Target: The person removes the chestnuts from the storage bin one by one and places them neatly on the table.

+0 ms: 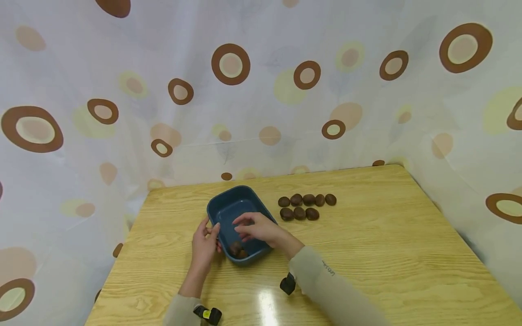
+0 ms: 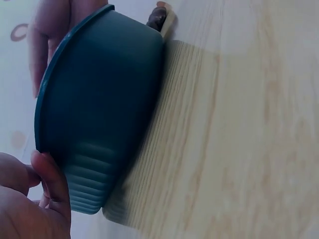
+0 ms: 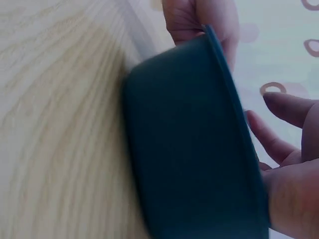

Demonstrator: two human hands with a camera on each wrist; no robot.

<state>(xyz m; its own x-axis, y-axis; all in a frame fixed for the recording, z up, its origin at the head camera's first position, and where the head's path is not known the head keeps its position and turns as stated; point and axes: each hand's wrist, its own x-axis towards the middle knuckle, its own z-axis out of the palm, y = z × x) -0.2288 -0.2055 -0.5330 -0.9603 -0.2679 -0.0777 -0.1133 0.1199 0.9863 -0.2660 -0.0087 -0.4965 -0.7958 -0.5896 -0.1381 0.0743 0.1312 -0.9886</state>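
A dark blue rectangular plastic basin sits on the table, and a few brown chestnuts lie in its near end, blurred. My left hand grips the basin's left side, thumb at the rim, as the left wrist view also shows with the hand at the basin wall. Over the basin's right side reaches my right hand, fingers and thumb loosely bent and apart, nothing visible between them. In the right wrist view its fingers extend past the basin's rim.
Two rows of chestnuts lie right of the basin on the light wooden table. A white curtain with brown and yellow circles hangs behind the table. Both sleeves carry small black wrist cameras.
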